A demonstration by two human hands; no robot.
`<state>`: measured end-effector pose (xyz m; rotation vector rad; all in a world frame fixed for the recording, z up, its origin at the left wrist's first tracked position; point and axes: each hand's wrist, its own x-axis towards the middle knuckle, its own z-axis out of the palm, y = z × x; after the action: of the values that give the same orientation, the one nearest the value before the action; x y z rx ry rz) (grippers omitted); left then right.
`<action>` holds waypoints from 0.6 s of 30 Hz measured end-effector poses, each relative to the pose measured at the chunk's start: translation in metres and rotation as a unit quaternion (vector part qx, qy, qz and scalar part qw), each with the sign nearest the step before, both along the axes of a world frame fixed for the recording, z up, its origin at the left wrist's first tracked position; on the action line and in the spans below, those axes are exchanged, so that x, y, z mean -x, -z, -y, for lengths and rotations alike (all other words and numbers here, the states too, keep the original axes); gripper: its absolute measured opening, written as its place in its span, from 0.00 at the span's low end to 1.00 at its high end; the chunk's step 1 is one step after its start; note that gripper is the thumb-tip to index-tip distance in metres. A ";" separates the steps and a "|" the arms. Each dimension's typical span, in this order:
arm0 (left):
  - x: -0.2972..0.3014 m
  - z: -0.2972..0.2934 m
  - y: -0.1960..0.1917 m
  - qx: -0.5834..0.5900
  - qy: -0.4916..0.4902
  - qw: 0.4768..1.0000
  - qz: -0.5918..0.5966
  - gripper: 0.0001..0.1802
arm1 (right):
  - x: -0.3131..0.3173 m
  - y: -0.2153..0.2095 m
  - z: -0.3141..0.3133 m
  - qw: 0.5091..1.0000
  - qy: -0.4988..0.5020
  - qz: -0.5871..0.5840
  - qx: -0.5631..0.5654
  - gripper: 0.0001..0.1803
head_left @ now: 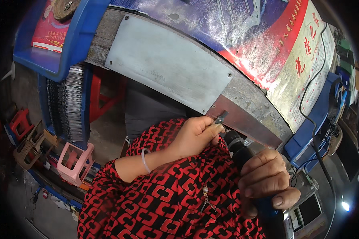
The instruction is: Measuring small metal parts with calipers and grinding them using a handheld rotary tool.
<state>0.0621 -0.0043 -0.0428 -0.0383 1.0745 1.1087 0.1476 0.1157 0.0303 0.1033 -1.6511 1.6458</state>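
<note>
My left hand (197, 133) is closed in a pinch on a small metal part (220, 118) at the near edge of the bench. The part's dark, flat end sticks out past my thumb and finger. My right hand (267, 179) wraps round a black cylindrical hand tool (237, 148) with a ringed neck; some blue shows lower on its body. The tool's front end points up and left at the metal part, close to my left fingertips. Whether its tip touches the part I cannot tell.
A pale metal plate (167, 63) is screwed to the bench edge, beside a brownish strip (247, 123). Printed sheets (267, 40) cover the bench beyond. A blue bin (73, 44) stands left, above a crate of metal pieces (70, 103). A black cable (314, 119) hangs at right.
</note>
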 end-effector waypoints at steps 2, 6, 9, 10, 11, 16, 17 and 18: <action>-0.002 0.004 0.003 -0.010 -0.020 1.000 -0.017 0.10 | 0.005 -0.001 0.004 1.000 0.001 0.015 0.000 0.21; -0.001 -0.002 0.001 -0.009 0.007 1.000 -0.027 0.11 | 0.009 -0.007 0.003 0.999 0.006 0.051 -0.010 0.19; -0.003 0.000 0.003 -0.015 0.006 0.999 -0.027 0.11 | 0.011 -0.004 0.003 1.000 0.014 0.026 -0.003 0.19; -0.006 0.001 0.003 -0.011 -0.010 0.999 -0.037 0.12 | 0.011 -0.004 0.002 1.000 0.003 0.031 -0.004 0.19; -0.007 0.001 0.004 -0.006 -0.026 0.999 -0.047 0.15 | 0.012 -0.003 0.001 0.999 -0.009 0.035 -0.004 0.19; -0.004 -0.002 -0.001 -0.024 -0.027 0.996 -0.081 0.15 | 0.014 -0.002 0.000 1.000 0.000 0.028 0.005 0.20; -0.004 -0.003 -0.001 -0.030 -0.017 0.995 -0.090 0.15 | 0.014 -0.003 -0.001 1.000 0.000 0.029 0.005 0.20; -0.004 -0.002 0.000 -0.031 -0.018 0.995 -0.092 0.15 | 0.014 -0.003 0.000 1.000 -0.001 0.026 0.005 0.20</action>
<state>0.0665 -0.0019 -0.0424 0.0956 1.2069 1.1941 0.1340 0.1160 0.0329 0.0568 -1.6828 1.6696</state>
